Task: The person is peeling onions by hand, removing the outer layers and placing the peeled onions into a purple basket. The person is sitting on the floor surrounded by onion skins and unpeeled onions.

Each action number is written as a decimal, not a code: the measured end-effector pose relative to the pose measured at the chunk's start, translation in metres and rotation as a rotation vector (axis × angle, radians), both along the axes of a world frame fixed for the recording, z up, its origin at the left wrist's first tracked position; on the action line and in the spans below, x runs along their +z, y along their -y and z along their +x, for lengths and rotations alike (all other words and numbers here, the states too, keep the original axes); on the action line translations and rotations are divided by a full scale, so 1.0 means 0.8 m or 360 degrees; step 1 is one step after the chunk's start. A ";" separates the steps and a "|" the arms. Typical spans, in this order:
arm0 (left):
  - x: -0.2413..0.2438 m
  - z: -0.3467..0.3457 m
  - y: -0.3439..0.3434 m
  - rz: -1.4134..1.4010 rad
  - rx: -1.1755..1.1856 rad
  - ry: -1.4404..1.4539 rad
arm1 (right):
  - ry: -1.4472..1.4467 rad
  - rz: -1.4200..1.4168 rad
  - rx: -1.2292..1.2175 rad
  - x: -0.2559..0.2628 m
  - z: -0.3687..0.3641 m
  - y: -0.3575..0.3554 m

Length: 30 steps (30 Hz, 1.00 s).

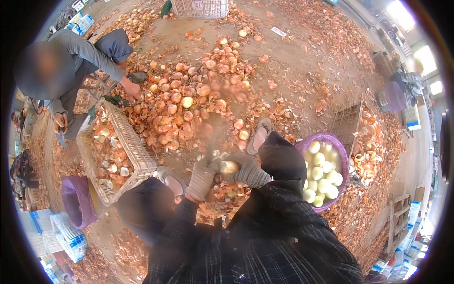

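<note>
Both of my hands wear pale knitted gloves and meet low between my knees. A pale onion [230, 167] sits against the fingers of my right hand [244, 169], which grips it. Beside it, my left hand [201, 177] has its fingers curled close to the onion; blur above it hides whether it holds anything. In front of them spreads a pile of unpeeled onions [177, 103] among loose skins. Close on my right stands a purple mesh-lined tub [342, 156] of peeled onions [318, 173].
At left is a plastic crate [136, 149] of skins and scraps, near an open purple mesh bag [79, 202]. A co-worker [85, 56] sits beyond it with a knife [61, 139]. Another skin-filled crate [349, 124] lies at right. A crate [200, 9] stands far ahead.
</note>
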<state>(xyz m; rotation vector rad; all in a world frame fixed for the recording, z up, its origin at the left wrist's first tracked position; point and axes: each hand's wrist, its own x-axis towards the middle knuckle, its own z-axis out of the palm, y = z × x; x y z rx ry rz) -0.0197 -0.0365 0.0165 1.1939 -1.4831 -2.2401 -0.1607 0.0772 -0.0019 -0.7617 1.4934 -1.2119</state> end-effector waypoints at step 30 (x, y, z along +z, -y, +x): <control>-0.069 -0.016 0.005 -0.0185 0.0289 -0.0203 | 0.0687 -0.0278 -0.0461 -0.030 -0.024 0.000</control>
